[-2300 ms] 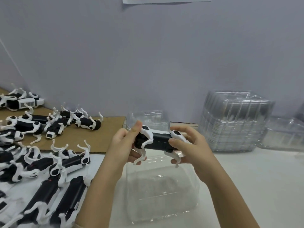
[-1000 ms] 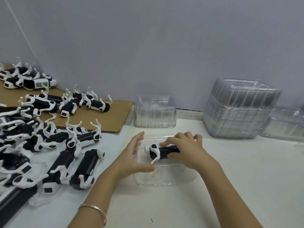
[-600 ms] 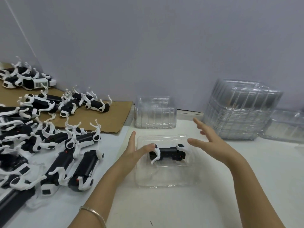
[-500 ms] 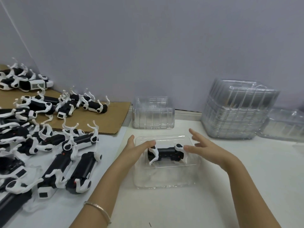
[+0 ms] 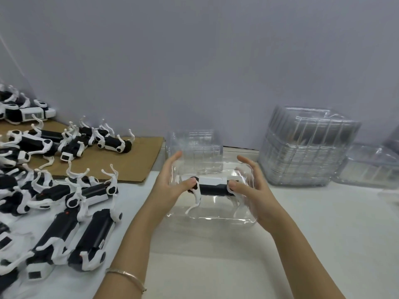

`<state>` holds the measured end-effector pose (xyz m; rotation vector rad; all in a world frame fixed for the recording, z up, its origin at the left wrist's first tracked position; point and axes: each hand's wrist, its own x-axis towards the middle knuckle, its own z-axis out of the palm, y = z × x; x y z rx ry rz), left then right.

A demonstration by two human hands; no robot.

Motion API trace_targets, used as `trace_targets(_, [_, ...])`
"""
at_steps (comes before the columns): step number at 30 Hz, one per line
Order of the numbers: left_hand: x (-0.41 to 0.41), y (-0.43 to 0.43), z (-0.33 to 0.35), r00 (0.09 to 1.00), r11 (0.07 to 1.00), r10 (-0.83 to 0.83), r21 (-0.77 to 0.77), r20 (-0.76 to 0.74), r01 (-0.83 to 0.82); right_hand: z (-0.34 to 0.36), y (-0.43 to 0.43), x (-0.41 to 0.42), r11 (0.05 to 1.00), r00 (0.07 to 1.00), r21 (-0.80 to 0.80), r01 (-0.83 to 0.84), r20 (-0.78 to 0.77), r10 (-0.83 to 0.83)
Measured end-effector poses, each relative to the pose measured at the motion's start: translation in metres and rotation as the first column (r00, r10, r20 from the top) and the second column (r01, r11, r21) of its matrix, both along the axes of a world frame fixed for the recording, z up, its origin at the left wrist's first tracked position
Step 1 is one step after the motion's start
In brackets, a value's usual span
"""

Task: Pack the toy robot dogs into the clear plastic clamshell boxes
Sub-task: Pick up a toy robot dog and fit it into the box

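Though hazy through clamshell box [image 5: 212, 213], legs of toy robot dog [image 5: 212, 188].

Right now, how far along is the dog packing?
Done: one toy dog sits inside a clamshell. In hand: left hand and right hand hold that clamshell's sides; latched or not, unclear. Left: many loose dogs unpacked; stack of empty clamshells waiting.

The one wide-angle head-worn camera looked forward and down at the white surface [image 5: 323, 234] from close range, facing the grey wall [image 5: 194, 61] behind it.
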<state>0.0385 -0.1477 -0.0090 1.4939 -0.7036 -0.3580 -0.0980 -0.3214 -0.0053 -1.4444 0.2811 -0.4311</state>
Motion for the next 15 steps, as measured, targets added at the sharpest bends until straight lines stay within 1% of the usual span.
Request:
trace_targets(3, [-0.002,0.005,0.007,0.999,1.000,-0.010,-0.008,0.045,0.010,0.012,0.002,-0.005,0.985,1.000,-0.172,0.014,0.015,-0.011])
trace_targets(7, [-0.007,0.007,0.017,0.987,0.998,0.019,-0.058,0.161,-0.010,0.020,0.004,-0.008,0.966,0.997,-0.257,0.027,0.072,-0.008])
trace_targets(11, [-0.004,0.005,0.016,0.981,0.997,0.013,-0.076,0.191,0.002,0.029,0.009,-0.012,0.917,0.983,-0.376,0.134,0.166,-0.076])
trace_targets(12, [-0.001,0.006,0.013,0.984,0.997,0.007,-0.081,0.176,0.007,0.033,0.012,-0.014,0.880,0.975,-0.442,0.177,0.200,-0.096])
trace_targets(13, [0.004,0.007,0.007,0.992,0.995,-0.008,-0.101,0.129,0.021,0.038,0.017,-0.015,0.825,0.966,-0.520,0.220,0.235,-0.109])
trace_targets(15, [0.012,0.008,-0.005,0.998,0.986,-0.059,-0.158,-0.033,0.053,0.049,0.032,-0.015,0.659,0.933,-0.681,0.320,0.347,-0.095])
